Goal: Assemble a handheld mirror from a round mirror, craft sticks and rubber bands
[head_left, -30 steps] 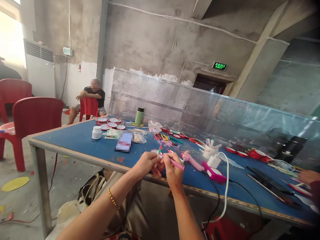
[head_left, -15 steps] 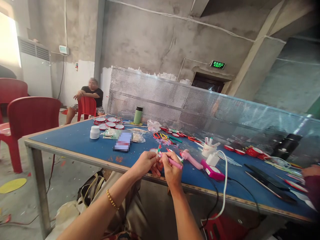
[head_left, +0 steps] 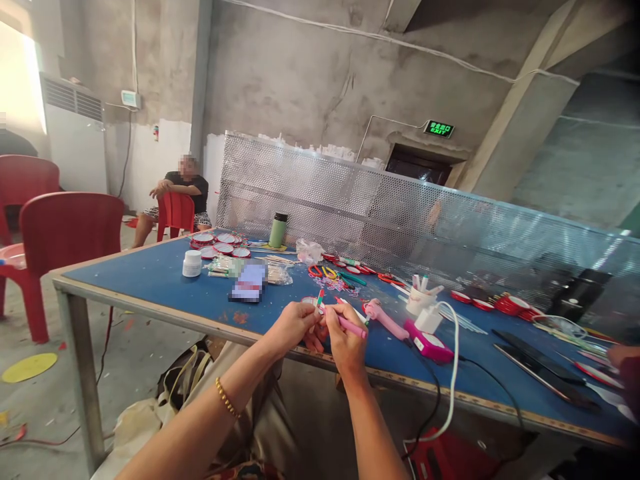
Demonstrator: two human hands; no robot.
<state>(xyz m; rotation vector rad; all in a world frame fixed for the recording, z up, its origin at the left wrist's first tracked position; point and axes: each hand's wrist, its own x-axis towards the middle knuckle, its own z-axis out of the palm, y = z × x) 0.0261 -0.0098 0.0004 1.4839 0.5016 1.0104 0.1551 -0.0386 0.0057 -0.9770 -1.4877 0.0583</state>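
Note:
My left hand (head_left: 294, 327) is closed in a pinch on a thin stick with a green and red tip (head_left: 319, 299), held upright over the near edge of the blue table (head_left: 165, 280). My right hand (head_left: 345, 343) sits right beside it, fingers wrapped round a pink pen-like tool (head_left: 350, 326) whose tip points left toward the stick. Both hands touch each other. A gold bracelet (head_left: 226, 398) is on my left wrist.
On the table lie a pink glue gun (head_left: 384, 318), a magenta device with a white cable (head_left: 429, 345), a white cup of sticks (head_left: 417, 301), scissors (head_left: 321, 271), red lids (head_left: 220, 247), a white jar (head_left: 192, 263) and a green flask (head_left: 278, 231). Red chairs (head_left: 65, 233) stand left; a person sits behind.
Both hands stay together at the table edge with the stick and pink tool. Only the camera has shifted slightly.

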